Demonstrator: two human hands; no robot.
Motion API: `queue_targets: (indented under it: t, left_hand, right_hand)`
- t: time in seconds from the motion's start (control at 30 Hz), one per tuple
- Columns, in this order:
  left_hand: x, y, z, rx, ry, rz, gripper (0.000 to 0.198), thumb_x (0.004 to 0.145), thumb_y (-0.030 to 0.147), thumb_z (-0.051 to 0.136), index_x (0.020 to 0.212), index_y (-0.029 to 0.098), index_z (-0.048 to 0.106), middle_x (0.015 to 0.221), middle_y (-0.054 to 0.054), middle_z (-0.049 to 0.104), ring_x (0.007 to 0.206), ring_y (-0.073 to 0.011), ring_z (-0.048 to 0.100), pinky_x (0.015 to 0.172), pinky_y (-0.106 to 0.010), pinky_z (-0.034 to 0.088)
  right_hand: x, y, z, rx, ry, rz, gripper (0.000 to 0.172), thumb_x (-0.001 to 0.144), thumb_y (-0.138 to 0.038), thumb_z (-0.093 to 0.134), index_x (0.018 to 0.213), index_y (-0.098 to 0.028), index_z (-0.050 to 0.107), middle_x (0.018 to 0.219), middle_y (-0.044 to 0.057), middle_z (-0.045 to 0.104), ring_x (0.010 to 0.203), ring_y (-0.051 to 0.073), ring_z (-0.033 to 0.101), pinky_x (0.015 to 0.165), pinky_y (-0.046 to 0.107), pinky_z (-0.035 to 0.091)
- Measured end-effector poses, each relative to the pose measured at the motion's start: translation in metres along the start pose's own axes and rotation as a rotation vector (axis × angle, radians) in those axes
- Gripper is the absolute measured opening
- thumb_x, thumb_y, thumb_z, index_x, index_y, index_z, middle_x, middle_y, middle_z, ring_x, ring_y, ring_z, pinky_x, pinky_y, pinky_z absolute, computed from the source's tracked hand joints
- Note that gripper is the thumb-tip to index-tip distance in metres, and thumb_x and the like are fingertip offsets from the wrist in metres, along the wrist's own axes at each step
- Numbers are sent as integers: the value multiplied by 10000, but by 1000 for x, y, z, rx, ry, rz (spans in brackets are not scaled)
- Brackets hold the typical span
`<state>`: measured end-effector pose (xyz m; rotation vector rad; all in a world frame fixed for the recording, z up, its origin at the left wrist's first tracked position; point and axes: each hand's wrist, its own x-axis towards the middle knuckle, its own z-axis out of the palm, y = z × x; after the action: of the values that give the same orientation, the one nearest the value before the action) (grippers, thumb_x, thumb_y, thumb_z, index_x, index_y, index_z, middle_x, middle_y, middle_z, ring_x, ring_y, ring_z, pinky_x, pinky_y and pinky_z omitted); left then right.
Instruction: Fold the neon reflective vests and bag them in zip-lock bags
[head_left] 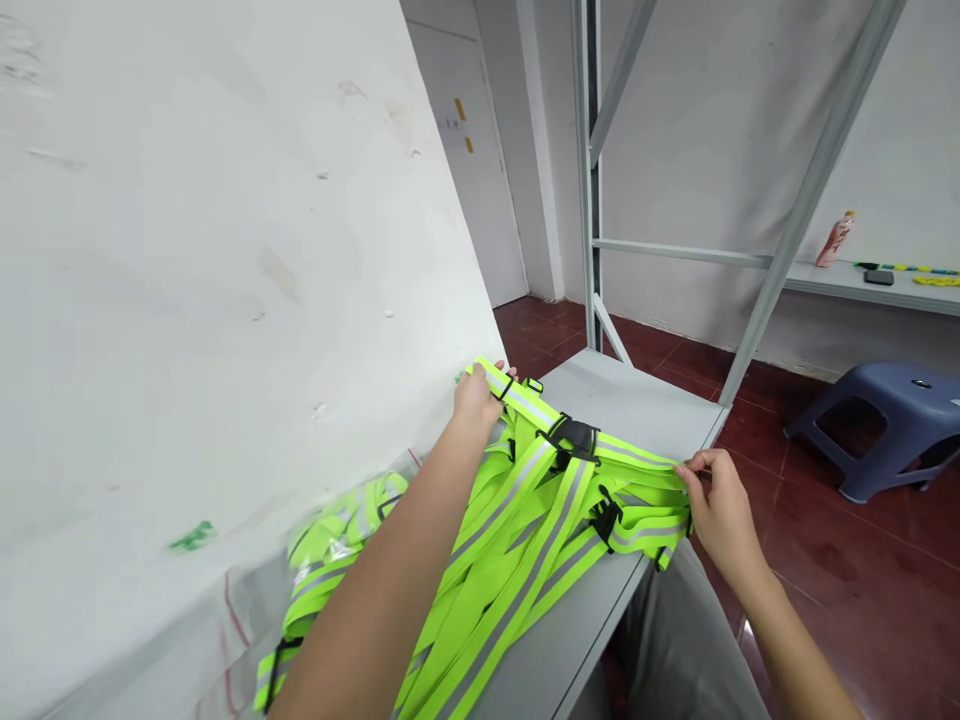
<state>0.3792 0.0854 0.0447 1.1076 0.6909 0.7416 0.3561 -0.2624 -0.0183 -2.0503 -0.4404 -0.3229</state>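
Between my two hands stretches a neon yellow-green reflective belt (532, 405) with a grey stripe and a fastened black buckle (576, 436). My left hand (480, 393) grips the strap at its far left part, fingers closed round it. On the right, my right hand (716, 500) pinches the same belt near the shelf's front edge. Beneath it lies a loose pile of similar straps (517, 560), with a black clip (606, 515) at the pile's right side. My left forearm hides part of the pile.
Clear plastic bags (217, 640) lie along the white wall panel (225, 250), one holding more straps (337, 540). The grey shelf (622, 385) joins metal uprights (589, 200). A blue stool (885, 410) stands right; a bottle (835, 240) rests on a far ledge.
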Motion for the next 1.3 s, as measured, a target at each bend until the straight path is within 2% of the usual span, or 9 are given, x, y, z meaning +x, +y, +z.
queue_targets:
  t: [0.17, 0.27, 0.43, 0.5, 0.6, 0.77, 0.93, 1.13, 1.3]
  left_hand:
    - [-25, 4, 7, -75, 48, 74, 106, 973, 286, 407, 894, 215, 415, 882, -28, 647, 716, -124, 651, 708, -290, 521]
    - [-60, -9, 13, 144, 38, 330, 178, 942, 368, 475, 869, 206, 482, 900, -30, 648, 820, -150, 624, 741, -273, 495]
    - [-115, -53, 12, 918, -653, 881, 183, 920, 316, 504, 966, 209, 645, 1012, -52, 686, 1053, -226, 565, 970, -420, 402]
    - [-125, -64, 8, 1118, -881, 960, 224, 918, 348, 512, 1000, 213, 671, 1047, -58, 696, 1104, -251, 543, 1017, -473, 352]
    - [-126, -68, 2, 1214, -1014, 941, 331, 944, 419, 450, 1059, 205, 675, 1100, -72, 695, 1132, -262, 544, 1063, -500, 311]
    - [-113, -68, -6, 1099, -934, 835, 328, 976, 254, 360, 1037, 181, 674, 1096, -63, 700, 1062, -194, 594, 997, -382, 427]
    - [-110, -84, -14, 938, -830, 905, 224, 937, 203, 432, 960, 175, 654, 992, -72, 695, 963, -190, 589, 900, -366, 481]
    - [-118, -92, -23, 903, -697, 1046, 139, 862, 154, 454, 828, 196, 582, 824, -58, 627, 822, -191, 549, 802, -360, 479]
    - [-118, -94, -26, 770, -591, 1051, 108, 804, 113, 481, 792, 203, 539, 753, -33, 594, 762, -174, 534, 723, -312, 474]
  right_hand:
    - [11, -5, 2, 137, 23, -10, 263, 790, -434, 648, 894, -216, 546, 925, 39, 532, 829, 194, 532, 717, 330, 448]
    - [10, -14, 3, 259, 42, 43, 286, 761, -420, 687, 916, -217, 558, 926, 32, 556, 820, 183, 537, 715, 321, 446]
    - [11, -29, 9, 316, 70, 52, 291, 763, -413, 689, 935, -212, 569, 935, 40, 579, 828, 183, 551, 722, 322, 451]
    - [12, -31, 11, 310, 74, 24, 271, 770, -403, 690, 929, -215, 577, 945, 41, 577, 849, 187, 555, 742, 326, 451]
    - [12, -26, 12, 287, 73, -23, 242, 779, -395, 688, 907, -216, 588, 943, 39, 574, 872, 192, 559, 767, 329, 443]
    - [12, -17, 6, 160, 84, -47, 194, 850, -403, 611, 838, -210, 591, 864, 29, 581, 785, 177, 546, 702, 304, 415]
    - [48, -46, 23, 95, -8, -244, 305, 886, -436, 561, 681, -213, 528, 673, -14, 539, 638, 145, 497, 634, 273, 371]
    - [112, -78, 113, -42, -427, -225, 426, 899, -561, 453, 676, -207, 534, 632, -24, 565, 613, 132, 493, 605, 246, 346]
    - [115, -65, 174, -142, -590, -191, 392, 901, -532, 472, 721, -195, 562, 681, 19, 636, 636, 152, 552, 584, 244, 345]
